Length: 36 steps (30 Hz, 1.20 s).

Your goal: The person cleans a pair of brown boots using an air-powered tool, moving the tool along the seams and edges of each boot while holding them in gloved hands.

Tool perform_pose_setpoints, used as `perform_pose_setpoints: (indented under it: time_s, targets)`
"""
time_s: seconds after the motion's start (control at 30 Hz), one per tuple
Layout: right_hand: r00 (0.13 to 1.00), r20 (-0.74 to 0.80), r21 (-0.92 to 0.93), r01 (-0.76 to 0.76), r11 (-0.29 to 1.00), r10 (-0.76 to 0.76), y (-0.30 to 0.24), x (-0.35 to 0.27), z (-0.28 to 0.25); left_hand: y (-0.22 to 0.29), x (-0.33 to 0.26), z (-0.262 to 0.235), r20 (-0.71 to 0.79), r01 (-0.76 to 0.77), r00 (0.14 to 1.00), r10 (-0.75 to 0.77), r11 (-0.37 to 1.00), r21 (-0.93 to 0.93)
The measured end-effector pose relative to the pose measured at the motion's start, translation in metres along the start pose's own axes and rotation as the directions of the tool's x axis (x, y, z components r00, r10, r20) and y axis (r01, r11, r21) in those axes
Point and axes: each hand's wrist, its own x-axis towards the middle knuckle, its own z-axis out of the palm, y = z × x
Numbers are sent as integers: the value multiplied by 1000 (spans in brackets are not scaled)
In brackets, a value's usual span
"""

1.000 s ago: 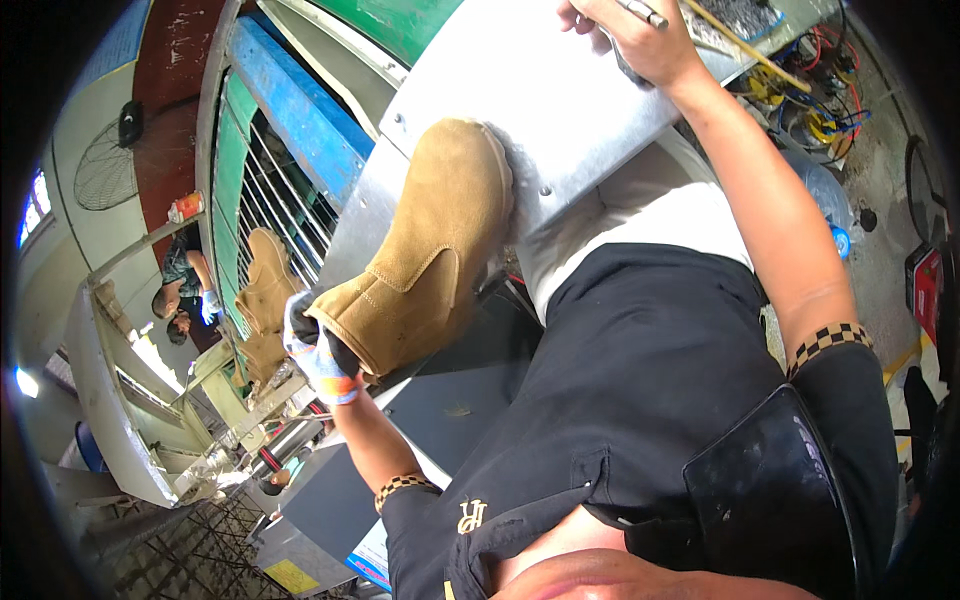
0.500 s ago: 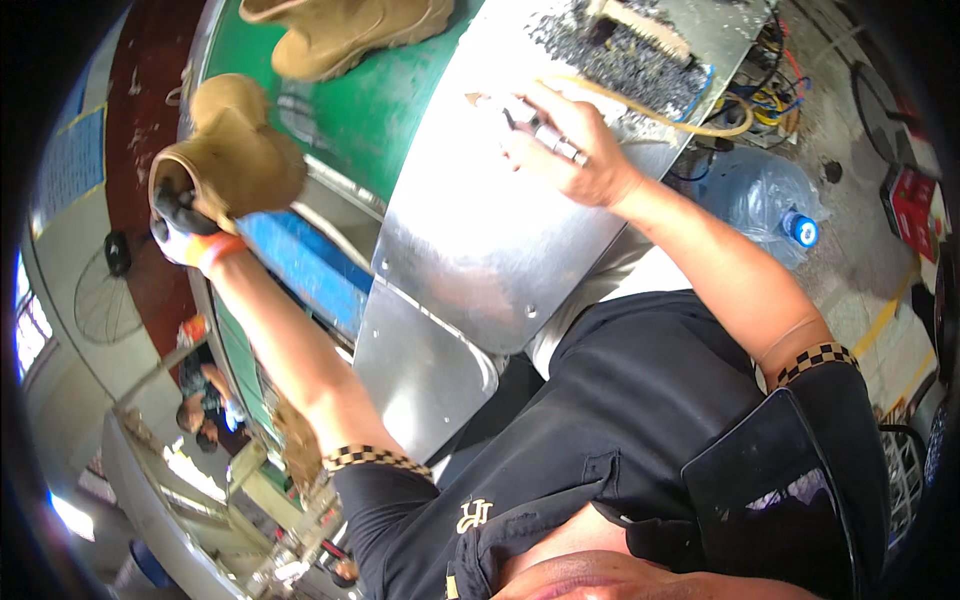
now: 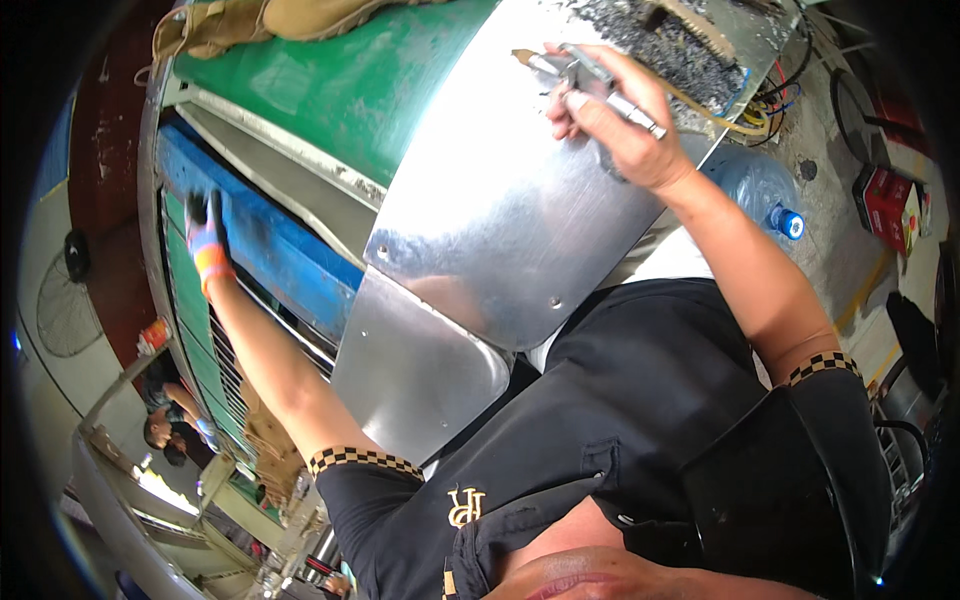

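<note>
At the upper left, the gloved left hand (image 3: 207, 240) reaches over a blue beam (image 3: 300, 278), fingers extended and grasping nothing; whether it touches is unclear. Above, tan boots (image 3: 310, 15), partly cropped by the top edge, are on a green surface (image 3: 300, 75). At the upper right, over a shiny metal plate (image 3: 500, 230), the bare right hand (image 3: 635, 135) curls around a silvery tool (image 3: 632, 112), its brownish tip leftward.

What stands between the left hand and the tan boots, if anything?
Nothing visible blocks the way from the left hand to the tan boots: only part of the blue beam, the pale rail and the green surface lie between, all seemingly low.
</note>
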Motion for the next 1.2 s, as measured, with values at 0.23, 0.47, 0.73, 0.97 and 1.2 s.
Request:
perform_pose_setpoints:
  time_s: [0.23,0.47,0.73,0.97,1.2]
  targets:
    - [987,-57,163,-137,977,148,-3,-3,-3,-283,-215,-314,-454,891,446,-771,335,306]
    - [996,-34,72,-84,994,87,-7,2,6,-283,-316,-240,-674,812,578,-460,408,418]
    - [995,-57,47,-83,995,86,-8,1,5,-123,-388,-122,-817,429,547,-182,899,86]
    - [998,-9,84,-64,994,65,0,-3,12,41,-506,-63,-679,-154,734,-21,969,-196]
    - [992,75,-3,97,995,-97,24,1,-6,159,-518,-59,167,-58,985,35,989,136]
